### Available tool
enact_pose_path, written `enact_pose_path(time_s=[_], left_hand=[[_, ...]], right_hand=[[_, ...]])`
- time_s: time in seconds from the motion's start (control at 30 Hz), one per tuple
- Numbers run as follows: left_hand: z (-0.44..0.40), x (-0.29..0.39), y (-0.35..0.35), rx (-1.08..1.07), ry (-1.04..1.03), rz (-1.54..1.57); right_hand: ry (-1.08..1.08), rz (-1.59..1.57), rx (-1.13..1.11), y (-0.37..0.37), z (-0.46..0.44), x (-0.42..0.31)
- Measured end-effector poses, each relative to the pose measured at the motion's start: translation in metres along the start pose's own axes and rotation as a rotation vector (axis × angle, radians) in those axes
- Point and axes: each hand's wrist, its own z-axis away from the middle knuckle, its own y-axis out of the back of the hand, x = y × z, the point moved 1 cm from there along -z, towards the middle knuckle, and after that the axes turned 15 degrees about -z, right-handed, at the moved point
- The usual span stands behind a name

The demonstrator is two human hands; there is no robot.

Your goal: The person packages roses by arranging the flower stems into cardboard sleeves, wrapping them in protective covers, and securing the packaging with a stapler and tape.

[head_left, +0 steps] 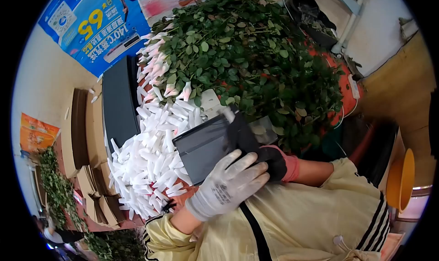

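Observation:
My left hand [228, 181], in a pale grey glove, lies across the front of my right hand with its fingers stretched out and slightly apart. My right hand [249, 142] wears a black glove over a red cuff; motion blurs it and its fingers are not clear. A small white piece [228, 114] shows at its far end, and I cannot tell whether it is held. Beneath and beside both hands is a dark, shallow box [199, 149]. A heap of white sleeves [153, 151] lies left of the box.
Leafy cut stems [247, 55] are piled beyond my hands, with white-wrapped pinkish buds [155, 64] along their left side. Black panels [119, 101] and folded cardboard [96, 128] stand left. A yellow basin [400, 179] is at right; a metal-legged frame [350, 21] stands behind.

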Motion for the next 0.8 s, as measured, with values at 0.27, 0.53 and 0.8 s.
enact_pose_path(time_s=[0.27,0.53,0.8], left_hand=[[0.028,-0.055,-0.066,-0.194,0.833,-0.134],[0.030,-0.068,-0.097,-0.217,0.741,-0.159],[0.027,-0.068,-0.095,-0.235,0.837,-0.096]], right_hand=[[0.387,1.190,0.372,-0.116,0.047,-0.035],[-0.056,2.593,0.706,-0.156,0.029,-0.049],[-0.661,2.678,0.960,-0.162,0.008,-0.070]])
